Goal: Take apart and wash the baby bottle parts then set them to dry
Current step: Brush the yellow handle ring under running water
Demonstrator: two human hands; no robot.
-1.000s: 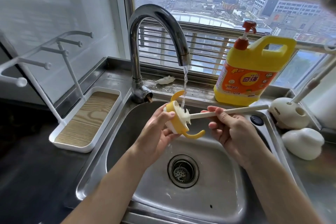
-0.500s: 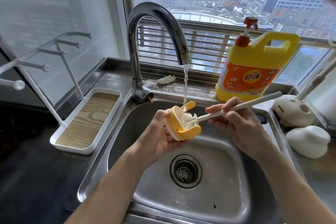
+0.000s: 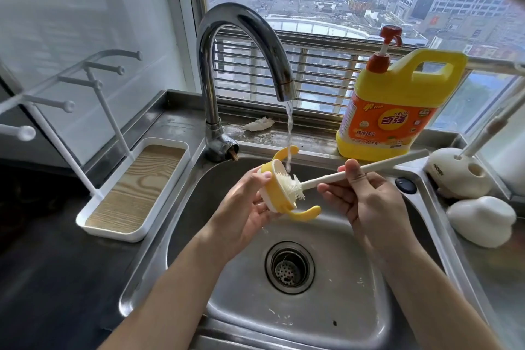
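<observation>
Head view, looking down into a steel sink (image 3: 341, 307). At far left, a white peg drying rack (image 3: 85, 88) stands in a wood-lined tray (image 3: 110, 231) on the counter. Right of it, a curved chrome faucet (image 3: 241, 25) runs a thin stream of water (image 3: 289, 136).

Under the stream, over the basin, the left hand (image 3: 241, 219) holds the yellow bottle collar (image 3: 276, 195) with its 2 curved handles. The fingers curl behind it and the thumb presses its rim, with the open side turned right. A white bottle brush (image 3: 292, 183) has its bristles inside the collar. The right hand (image 3: 369, 204) pinches the brush's long handle between thumb and fingers.

The collar looks like light, stiff plastic. Wet, it is probably slippery, so the outer ring or a handle seems the surest hold.

Behind, on the ledge, stands a yellow detergent jug (image 3: 397, 111). At far right sits a white brush holder (image 3: 460, 176).
</observation>
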